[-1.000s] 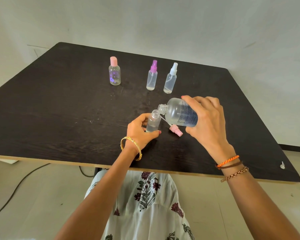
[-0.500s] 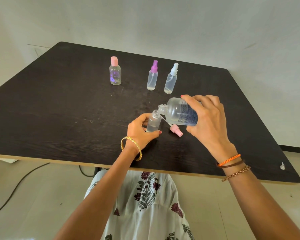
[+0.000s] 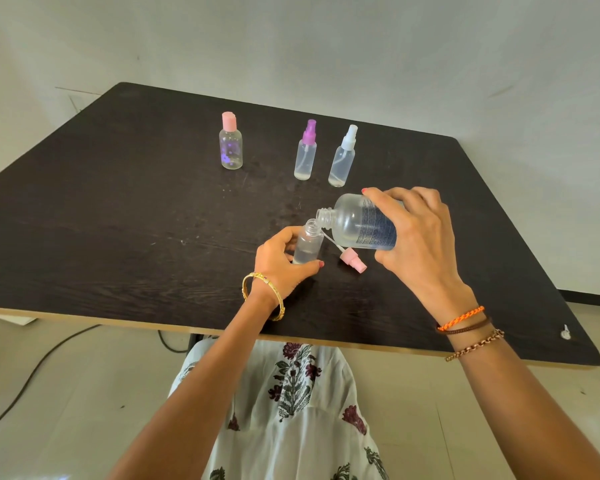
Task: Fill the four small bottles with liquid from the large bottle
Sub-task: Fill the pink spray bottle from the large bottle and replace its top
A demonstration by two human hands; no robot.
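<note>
Behind right grip [image 3: 420, 244] curled round large bottle [image 3: 361, 226] — label half hidden, liquid level unclear.

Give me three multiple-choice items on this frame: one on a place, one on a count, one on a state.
1. Where does the pink spray cap lie?
A. on the table, right of the open small bottle
B. on the floor
C. on the pink-capped bottle

2. How many small bottles stand capped at the back?
A. one
B. three
C. five

3. How is the large bottle held?
A. upright
B. tilted, mouth at the small bottle's neck
C. capped, lying flat

Answers: 1 A, it rests beside the left hand; 2 B, pink, purple and white tops; 3 B, the right hand tips it leftward.
</note>
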